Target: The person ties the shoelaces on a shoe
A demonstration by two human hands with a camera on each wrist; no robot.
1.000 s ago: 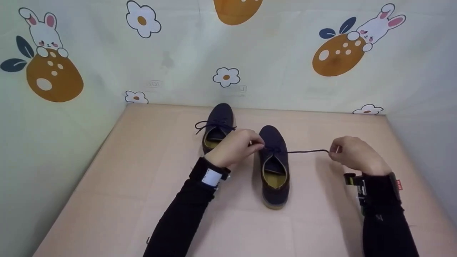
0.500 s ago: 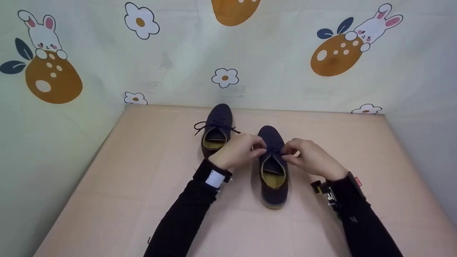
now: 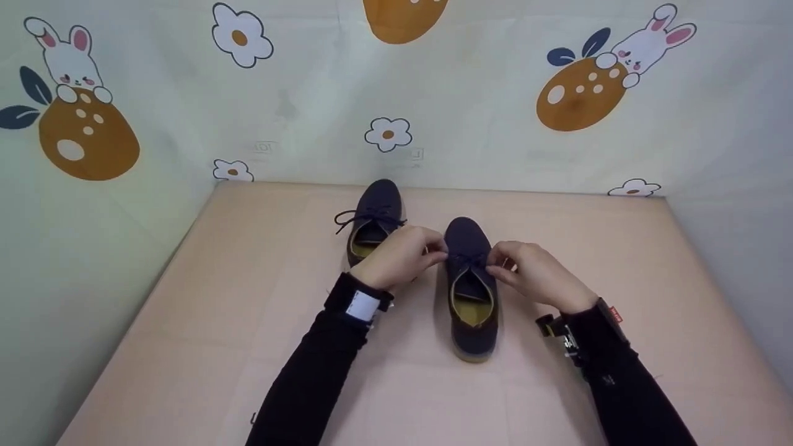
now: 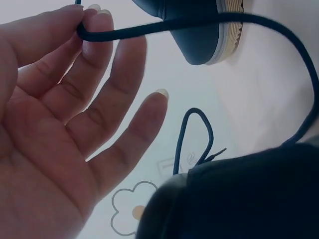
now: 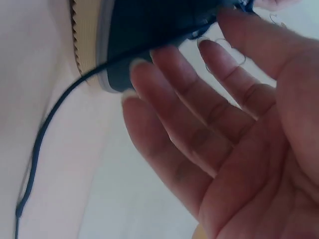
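Two dark blue lace-up shoes stand on the table, toes pointing away. My left hand is at the left side of the right shoe, and it partly covers the left shoe. Between its thumb and index finger it pinches a dark shoelace, the other fingers spread. On the shoe's right side, my right hand is close to the eyelets. Its thumb and index finger pinch another shoelace end, which trails down past the sole. The left shoe's lace forms a loop.
A pale peach cloth covers the table. Behind it hangs a backdrop printed with rabbits and flowers. A small dark item lies beside the left sleeve.
My right hand has come in from the far right, where it held a lace stretched out, to the shoe's side. Over the last half second my left hand has drawn slightly left.
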